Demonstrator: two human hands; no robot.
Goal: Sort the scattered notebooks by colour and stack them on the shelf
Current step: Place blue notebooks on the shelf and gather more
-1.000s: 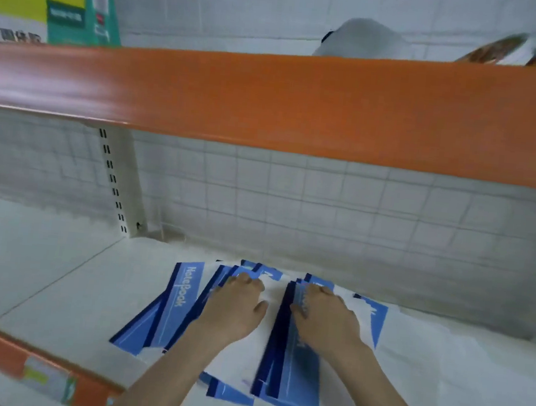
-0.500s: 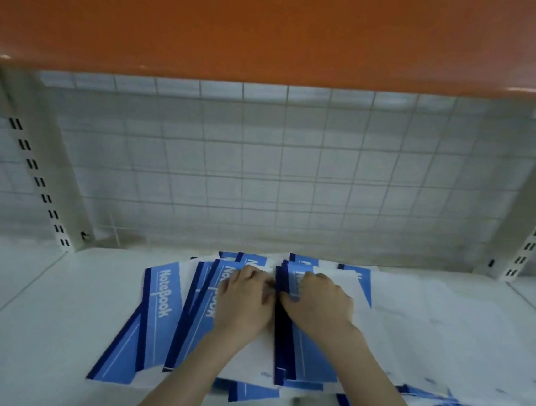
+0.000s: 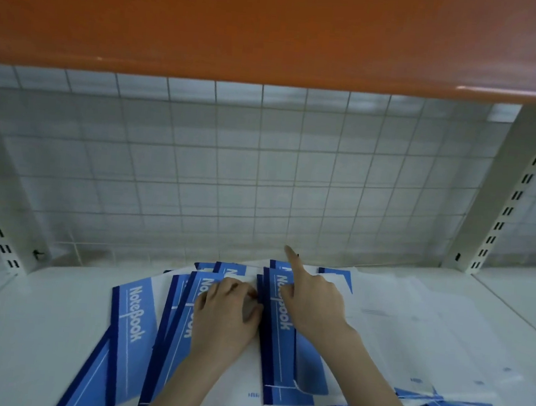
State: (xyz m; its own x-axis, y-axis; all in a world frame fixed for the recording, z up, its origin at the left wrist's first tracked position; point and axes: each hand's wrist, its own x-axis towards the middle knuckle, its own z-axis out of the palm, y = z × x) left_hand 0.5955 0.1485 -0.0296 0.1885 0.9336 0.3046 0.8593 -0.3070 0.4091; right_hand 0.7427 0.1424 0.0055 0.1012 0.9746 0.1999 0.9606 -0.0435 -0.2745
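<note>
1. Blue-and-white notebooks (image 3: 283,332) lie fanned across the middle of the white shelf (image 3: 29,327), toward its front edge.
2. Left hand (image 3: 226,316) curls onto a cover; right hand (image 3: 312,302) holds nothing, with its forefinger now raised, unlike half a second ago.
3. Thin, limp and probably slippery: best taken hold of at the spines.

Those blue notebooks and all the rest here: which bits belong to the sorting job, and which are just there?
Part of the job:
blue notebooks
white shelf
left hand
right hand

Just there:
wire grid back
orange shelf above
slotted upright
</note>
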